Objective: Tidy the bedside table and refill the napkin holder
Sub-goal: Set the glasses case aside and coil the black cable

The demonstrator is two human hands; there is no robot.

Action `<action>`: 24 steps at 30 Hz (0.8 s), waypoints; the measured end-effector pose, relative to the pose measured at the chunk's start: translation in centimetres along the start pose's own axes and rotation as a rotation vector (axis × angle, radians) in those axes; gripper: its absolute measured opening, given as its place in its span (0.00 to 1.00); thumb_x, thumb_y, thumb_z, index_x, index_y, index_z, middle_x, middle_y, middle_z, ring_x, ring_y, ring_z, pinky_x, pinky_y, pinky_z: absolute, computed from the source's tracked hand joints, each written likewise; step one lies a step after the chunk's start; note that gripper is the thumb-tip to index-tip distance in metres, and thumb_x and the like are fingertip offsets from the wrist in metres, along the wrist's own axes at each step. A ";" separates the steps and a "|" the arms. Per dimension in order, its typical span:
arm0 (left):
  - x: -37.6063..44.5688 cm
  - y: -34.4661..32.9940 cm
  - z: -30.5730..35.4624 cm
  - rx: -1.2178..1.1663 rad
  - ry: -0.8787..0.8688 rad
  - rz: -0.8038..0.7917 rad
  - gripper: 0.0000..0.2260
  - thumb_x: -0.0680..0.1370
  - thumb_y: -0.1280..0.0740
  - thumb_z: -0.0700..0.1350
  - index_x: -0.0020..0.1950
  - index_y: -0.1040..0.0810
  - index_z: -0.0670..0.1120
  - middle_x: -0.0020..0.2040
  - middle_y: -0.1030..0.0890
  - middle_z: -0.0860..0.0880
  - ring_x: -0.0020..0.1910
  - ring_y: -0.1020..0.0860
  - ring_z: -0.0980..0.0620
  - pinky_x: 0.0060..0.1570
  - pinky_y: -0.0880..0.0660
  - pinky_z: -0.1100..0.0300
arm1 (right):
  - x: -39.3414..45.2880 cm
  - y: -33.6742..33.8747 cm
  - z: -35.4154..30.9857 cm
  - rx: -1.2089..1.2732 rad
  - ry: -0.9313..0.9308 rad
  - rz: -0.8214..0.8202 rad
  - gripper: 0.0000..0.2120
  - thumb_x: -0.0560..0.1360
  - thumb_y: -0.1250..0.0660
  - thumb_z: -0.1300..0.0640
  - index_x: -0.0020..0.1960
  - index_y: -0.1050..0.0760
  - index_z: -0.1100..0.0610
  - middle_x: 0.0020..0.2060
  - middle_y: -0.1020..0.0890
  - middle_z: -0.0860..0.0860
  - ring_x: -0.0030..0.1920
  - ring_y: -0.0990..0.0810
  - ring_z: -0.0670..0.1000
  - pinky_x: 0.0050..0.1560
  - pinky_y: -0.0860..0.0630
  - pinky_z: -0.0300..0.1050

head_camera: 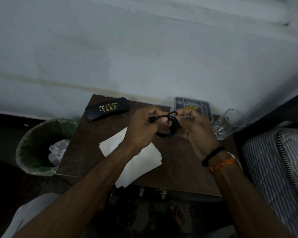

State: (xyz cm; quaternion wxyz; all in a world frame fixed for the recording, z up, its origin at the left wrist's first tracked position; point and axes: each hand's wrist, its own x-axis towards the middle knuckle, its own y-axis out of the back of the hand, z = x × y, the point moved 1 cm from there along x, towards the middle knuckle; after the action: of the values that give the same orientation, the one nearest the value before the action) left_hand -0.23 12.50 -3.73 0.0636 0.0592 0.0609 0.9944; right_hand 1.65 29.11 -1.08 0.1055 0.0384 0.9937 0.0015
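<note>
Both hands meet above the middle of the brown bedside table (175,165). My left hand (141,129) grips a coiled black cable (172,125), with its plug end sticking out past the thumb. My right hand (196,129) pinches a loop of the same cable near the top. Under my left forearm lies a stack of white napkins (141,162). A grey plastic napkin holder (192,107) sits at the back edge, partly hidden by my right hand.
A black spectacle case (107,109) with gold lettering lies at the back left of the table. A clear drinking glass (229,124) stands at the right edge. A green-lined bin (41,145) with crumpled paper is on the floor, left. A striped mattress (279,167) borders the right.
</note>
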 end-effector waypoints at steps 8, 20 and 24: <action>0.0 0.3 -0.2 0.007 0.049 0.179 0.04 0.75 0.28 0.38 0.49 0.16 0.44 0.46 0.15 0.49 0.50 0.17 0.50 0.52 0.19 0.44 | -1.5 -1.4 -0.2 -0.298 0.162 -0.068 0.24 0.67 0.25 0.69 0.59 0.27 0.52 0.46 0.14 0.50 0.49 0.16 0.49 0.47 0.23 0.41; -0.2 0.0 0.0 -0.018 0.072 0.229 0.04 0.76 0.28 0.39 0.48 0.16 0.46 0.43 0.14 0.49 0.46 0.16 0.49 0.51 0.19 0.43 | -2.0 -3.0 0.9 -1.041 0.722 0.375 0.09 0.71 0.25 0.57 0.51 0.19 0.53 0.55 0.21 0.54 0.53 0.23 0.54 0.47 0.23 0.46; -0.3 0.0 0.5 0.055 0.048 0.309 0.04 0.77 0.28 0.40 0.50 0.16 0.45 0.44 0.16 0.54 0.47 0.18 0.59 0.52 0.20 0.61 | -2.5 -4.1 0.9 -0.999 0.862 0.324 0.09 0.75 0.36 0.57 0.49 0.19 0.60 0.44 0.18 0.56 0.42 0.19 0.55 0.43 0.24 0.45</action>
State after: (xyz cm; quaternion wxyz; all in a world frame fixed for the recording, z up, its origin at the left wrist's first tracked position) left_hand 0.18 12.54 -3.30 -0.0933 0.0459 0.0797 0.9914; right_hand 3.93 24.84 -1.47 -0.2964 0.1294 0.8087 0.4913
